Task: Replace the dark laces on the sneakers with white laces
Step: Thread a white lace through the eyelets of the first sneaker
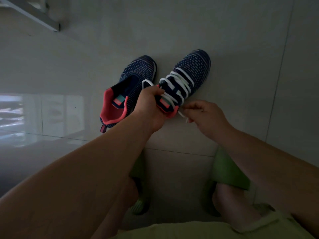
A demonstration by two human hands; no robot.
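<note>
Two navy knit sneakers with coral collars stand on the tiled floor. The left sneaker [131, 87] has no lace in it. The right sneaker [188, 75] carries a white lace [181, 83] crossed up its eyelets. My left hand [151, 107] grips the right sneaker's collar and tongue, with a loop of white lace coming out above the fingers. My right hand [205, 116] pinches the free end of the white lace just beside the top eyelet, at the shoe's right side.
Pale glossy floor tiles [241, 49] surround the shoes. A white frame leg [34, 16] stands at the far left. My feet in green slippers [227, 171] sit near the bottom, close behind the shoes.
</note>
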